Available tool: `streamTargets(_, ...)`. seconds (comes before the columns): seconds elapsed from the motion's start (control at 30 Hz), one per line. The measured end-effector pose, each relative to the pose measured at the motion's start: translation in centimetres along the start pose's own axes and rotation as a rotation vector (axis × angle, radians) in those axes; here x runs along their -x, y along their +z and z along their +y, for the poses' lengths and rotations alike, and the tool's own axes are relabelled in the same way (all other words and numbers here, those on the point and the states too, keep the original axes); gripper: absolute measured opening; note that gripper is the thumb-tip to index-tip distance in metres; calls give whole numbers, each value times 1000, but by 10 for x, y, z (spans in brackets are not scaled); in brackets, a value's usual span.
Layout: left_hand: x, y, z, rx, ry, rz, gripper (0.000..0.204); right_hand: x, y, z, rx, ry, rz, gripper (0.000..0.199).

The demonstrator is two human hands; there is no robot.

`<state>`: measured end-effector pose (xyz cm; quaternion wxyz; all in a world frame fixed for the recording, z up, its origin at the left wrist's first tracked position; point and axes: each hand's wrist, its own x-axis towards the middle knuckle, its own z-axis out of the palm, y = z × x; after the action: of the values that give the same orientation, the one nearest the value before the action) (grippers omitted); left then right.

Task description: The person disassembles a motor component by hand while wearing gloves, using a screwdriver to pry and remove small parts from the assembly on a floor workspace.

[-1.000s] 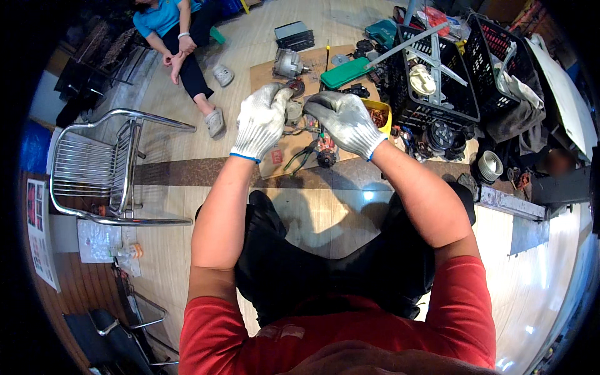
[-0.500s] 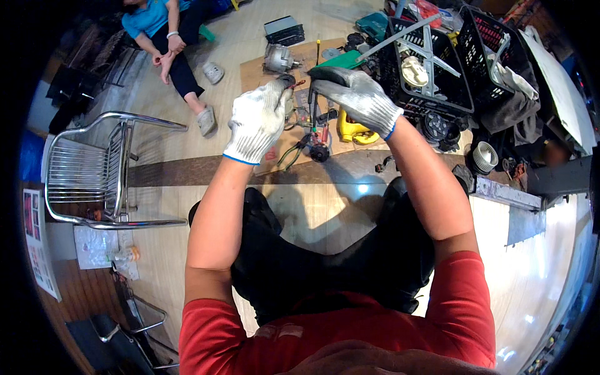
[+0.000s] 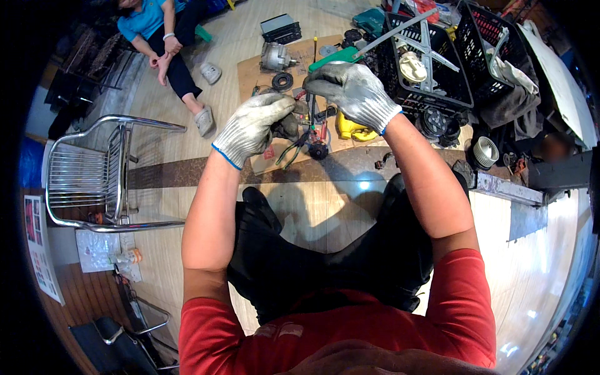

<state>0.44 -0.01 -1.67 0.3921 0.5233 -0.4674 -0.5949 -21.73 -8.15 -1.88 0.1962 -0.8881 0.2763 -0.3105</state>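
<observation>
Both my hands wear white knit gloves with grey-coated fingers, held close together over a cardboard sheet (image 3: 249, 72). My left hand (image 3: 253, 125) has its fingers bent inward and pressed together; what they grip, if anything, is hidden. My right hand (image 3: 353, 90) is pinched, fingertips pointing left; its contents are hidden too. A small reddish piece (image 3: 300, 95) shows between the two hands. Just beyond my left hand lies a black ring (image 3: 282, 81). Below the hands are green-handled pliers (image 3: 289, 153) and a round black part (image 3: 318, 150). A yellow plastic object (image 3: 356, 129) lies beneath my right wrist.
A silver motor-like unit (image 3: 275, 57) sits on the far cardboard. Black crates (image 3: 431, 103) with parts stand at right, near a white fan wheel (image 3: 485, 153). A metal chair (image 3: 119, 172) stands at left. Another person (image 3: 150, 28) sits at the far left.
My left hand has moved down and slightly left, turning inward, and the black ring now shows fully. My right hand has shifted slightly up and left, its fingers bending more.
</observation>
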Motion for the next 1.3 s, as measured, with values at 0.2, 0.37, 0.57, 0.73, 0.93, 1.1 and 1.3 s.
streamTargets(0.2, -4, 4, 1, -190, 35, 103, 35, -5, -15, 12, 78, 238, 86, 47)
streamTargets(0.37, -2, 5, 2, -409, 38, 124, 36, -5, -28, -6, 153, 154, -15, 44)
streamTargets(0.57, 0, 14, 7, -570, 201, 67, 33, 2, -14, 5, 164, -13, -129, 34)
streamTargets(0.73, 11, 18, 19, -614, 247, 17, 32, 5, -28, -3, 28, -71, -143, 23)
streamTargets(0.93, 7, 14, 17, -409, 186, 11, 37, 2, -16, 6, 339, -207, -11, 22)
streamTargets(1.1, -2, -6, -1, 119, 10, 0, 42, 2, -20, 6, 373, -249, 50, 30)
streamTargets(1.3, 4, 10, 9, 82, -25, -72, 32, 1, -15, 4, 328, -226, -39, 38)
